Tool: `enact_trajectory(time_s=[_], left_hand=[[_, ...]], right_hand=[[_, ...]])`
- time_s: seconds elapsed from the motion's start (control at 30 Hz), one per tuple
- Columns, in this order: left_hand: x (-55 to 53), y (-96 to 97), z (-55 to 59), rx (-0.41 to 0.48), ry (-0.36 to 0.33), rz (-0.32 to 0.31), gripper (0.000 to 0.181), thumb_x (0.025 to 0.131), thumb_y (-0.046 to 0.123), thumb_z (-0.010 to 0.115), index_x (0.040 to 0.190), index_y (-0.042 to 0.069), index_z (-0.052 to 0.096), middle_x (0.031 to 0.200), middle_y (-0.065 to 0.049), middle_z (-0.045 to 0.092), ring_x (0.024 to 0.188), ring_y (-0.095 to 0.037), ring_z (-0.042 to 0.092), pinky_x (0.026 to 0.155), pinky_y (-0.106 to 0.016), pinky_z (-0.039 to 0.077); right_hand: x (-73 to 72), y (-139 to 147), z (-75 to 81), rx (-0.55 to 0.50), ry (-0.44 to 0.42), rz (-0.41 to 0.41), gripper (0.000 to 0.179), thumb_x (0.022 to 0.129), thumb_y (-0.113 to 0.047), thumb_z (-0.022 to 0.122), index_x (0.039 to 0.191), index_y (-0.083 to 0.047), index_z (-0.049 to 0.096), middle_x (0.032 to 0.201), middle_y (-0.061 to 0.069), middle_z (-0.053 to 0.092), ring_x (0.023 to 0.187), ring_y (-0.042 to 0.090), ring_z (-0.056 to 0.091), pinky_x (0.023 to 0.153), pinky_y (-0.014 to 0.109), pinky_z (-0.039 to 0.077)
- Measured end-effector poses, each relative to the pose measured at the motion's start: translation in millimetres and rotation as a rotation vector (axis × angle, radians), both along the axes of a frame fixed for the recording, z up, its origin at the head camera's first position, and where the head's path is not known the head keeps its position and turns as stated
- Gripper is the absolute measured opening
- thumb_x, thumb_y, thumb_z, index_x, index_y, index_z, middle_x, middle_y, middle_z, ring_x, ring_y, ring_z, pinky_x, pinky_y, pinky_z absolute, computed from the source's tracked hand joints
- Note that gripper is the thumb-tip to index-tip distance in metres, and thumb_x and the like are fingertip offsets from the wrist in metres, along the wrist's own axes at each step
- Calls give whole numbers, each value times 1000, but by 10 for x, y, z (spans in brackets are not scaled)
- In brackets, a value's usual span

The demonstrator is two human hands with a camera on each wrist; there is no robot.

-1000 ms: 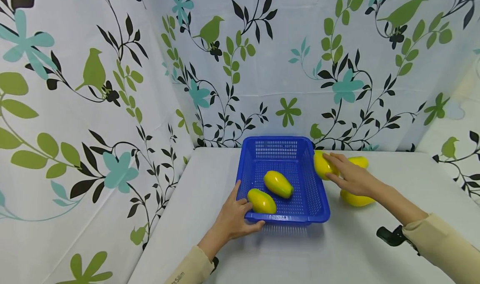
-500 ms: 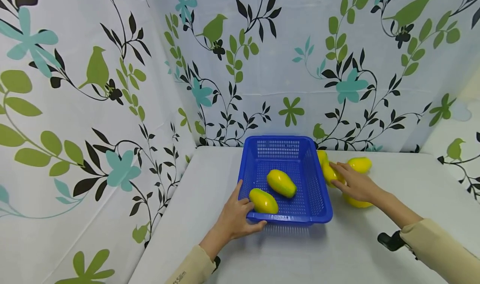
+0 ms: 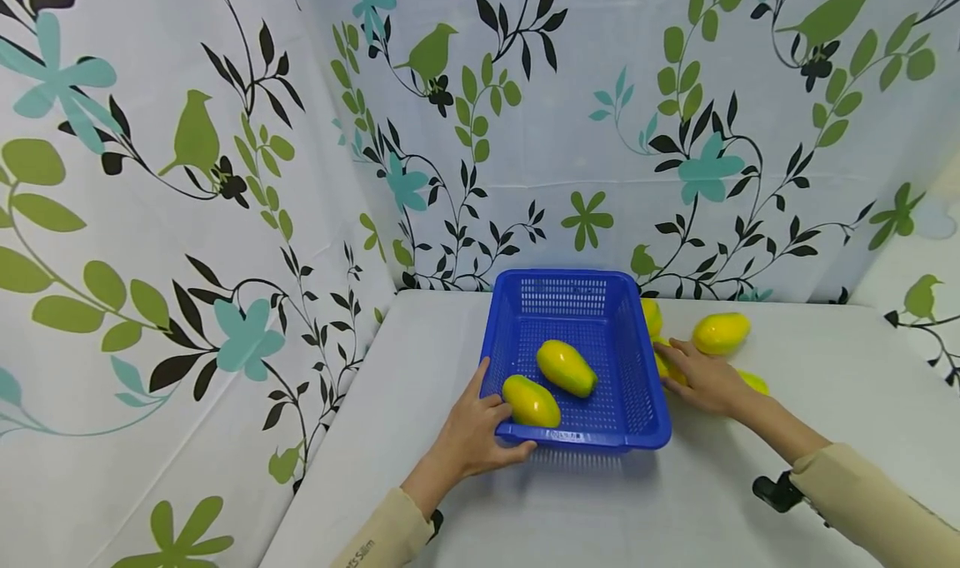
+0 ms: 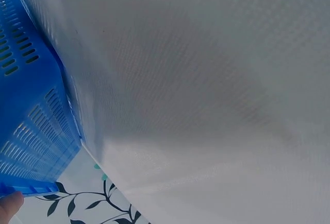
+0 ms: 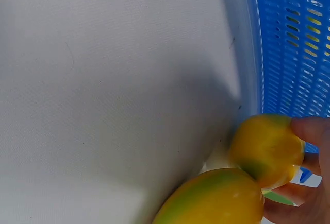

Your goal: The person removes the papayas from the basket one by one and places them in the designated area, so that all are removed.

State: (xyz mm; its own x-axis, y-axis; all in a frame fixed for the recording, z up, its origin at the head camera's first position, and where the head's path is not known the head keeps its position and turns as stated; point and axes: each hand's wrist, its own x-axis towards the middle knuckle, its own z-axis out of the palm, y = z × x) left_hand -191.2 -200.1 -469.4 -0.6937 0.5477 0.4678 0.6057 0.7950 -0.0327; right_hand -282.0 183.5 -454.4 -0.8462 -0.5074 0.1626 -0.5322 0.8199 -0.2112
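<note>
Right hand (image 3: pixel 707 380): grip clamped on a yellow fruit (image 5: pixel 265 148), thumb and fingers round it.
Held fruit: within the grip, just outside the right wall of the blue basket (image 3: pixel 607 443).
Left hand (image 3: pixel 471 436): grip clamped on the basket's near left corner.
Head view: two basket fruits (image 3: pixel 567 368) whole; the right wrist view shows only yellow through the slots.
</note>
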Motion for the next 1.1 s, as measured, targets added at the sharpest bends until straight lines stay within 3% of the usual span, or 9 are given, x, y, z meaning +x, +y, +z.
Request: enact_trajectory(time_s=[0.17, 0.3, 0.47, 0.63, 0.87, 1.1], left_hand=[[11, 10, 13, 1, -13, 4, 59, 80, 68, 44, 81, 15, 70, 81, 1, 71, 110, -22, 59, 117, -49, 7], [17, 16, 12, -4, -10, 2, 58, 80, 67, 45, 81, 15, 69, 81, 1, 71, 107, -20, 61, 116, -51, 11], [21, 15, 15, -9, -15, 10, 58, 80, 67, 45, 82, 15, 70, 82, 1, 71, 108, -21, 61, 115, -53, 15], [14, 16, 13, -6, -8, 6, 57, 80, 67, 45, 79, 15, 69, 77, 2, 70, 99, -18, 64, 115, -52, 15], [-1, 23, 6, -4, -5, 3, 57, 80, 68, 45, 78, 16, 68, 77, 2, 70, 99, -17, 64, 115, -52, 15], [15, 6, 29, -12, 6, 3, 58, 80, 67, 45, 80, 15, 70, 77, 1, 70, 103, -21, 63, 115, -52, 15]], right_hand=[[-4, -19, -23, 10, 28, 15, 57, 88, -24, 62, 136, -2, 43, 133, 31, 44, 116, 49, 48, 91, 67, 39], [2, -25, -32, 18, 25, 2, 58, 87, -25, 64, 136, -2, 43, 133, 31, 44, 117, 49, 47, 93, 69, 36], [-11, -34, -17, 9, 36, 7, 61, 83, -27, 68, 134, -1, 46, 130, 30, 47, 112, 48, 50, 90, 66, 41], [-16, -26, 56, 5, 45, 20, 63, 81, -28, 71, 131, 2, 48, 128, 30, 48, 111, 46, 52, 88, 61, 45], [-7, 3, 381, 35, -5, -32, 64, 83, -32, 68, 133, 2, 47, 131, 34, 44, 112, 52, 48, 88, 65, 42], [2, -88, 784, 20, 61, -10, 59, 86, -25, 64, 134, 3, 44, 134, 33, 41, 118, 52, 42, 92, 67, 38]])
